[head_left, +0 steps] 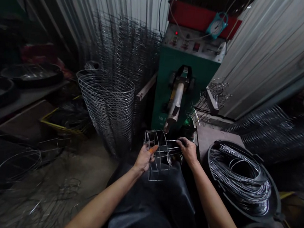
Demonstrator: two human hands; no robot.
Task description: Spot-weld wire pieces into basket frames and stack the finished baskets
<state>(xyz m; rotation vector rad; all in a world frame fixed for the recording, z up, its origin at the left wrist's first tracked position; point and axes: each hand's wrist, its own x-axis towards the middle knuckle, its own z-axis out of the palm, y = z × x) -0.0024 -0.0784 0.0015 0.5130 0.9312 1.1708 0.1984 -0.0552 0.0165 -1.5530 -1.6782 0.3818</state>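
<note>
A small wire basket frame [156, 153] is held in front of me, above my dark apron. My left hand [144, 158] grips its left side, fingers closed round the wires, with an orange cover on the thumb tip. My right hand [188, 151] is closed on the frame's right edge. The frame sits just below the metal electrode arm [174, 105] of a green welding machine [188, 65].
A tall stack of round wire frames [107, 103] stands to the left. A black tub of coiled wire rings [242, 178] sits at my right, another tub below it. Finished wire pieces [212, 96] lie right of the machine. Loose wire litters the floor at left.
</note>
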